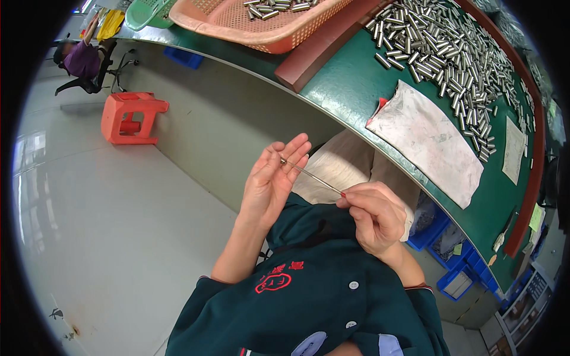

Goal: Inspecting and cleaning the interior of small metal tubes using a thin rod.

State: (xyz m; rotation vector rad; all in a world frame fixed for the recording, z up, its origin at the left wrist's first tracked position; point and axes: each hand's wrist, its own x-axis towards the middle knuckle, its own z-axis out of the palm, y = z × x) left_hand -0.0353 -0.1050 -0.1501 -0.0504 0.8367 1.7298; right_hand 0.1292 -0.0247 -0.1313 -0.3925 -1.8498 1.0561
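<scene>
My right hand point(379, 218) pinches the reddish end of a thin metal rod point(319, 180) between thumb and fingers. The rod runs up and leftward to my left hand point(272, 181), held in front of my body over my lap. There, a small shiny metal piece point(283, 161) sits at the rod's tip, pinched by the thumb and index finger. The other fingers of that hand stretch out behind the rod. Whether the rod passes into the piece or only touches it is too small to tell.
On the green table point(338, 83) lie a heap of short metal cylinders point(439, 53) and a stained white cloth point(428, 139). An orange basket point(261, 37) holds more cylinders. A wooden bar point(323, 53) lies between. Blue bins point(457, 279) stand below; a red stool point(133, 115) and seated person point(82, 59) are left.
</scene>
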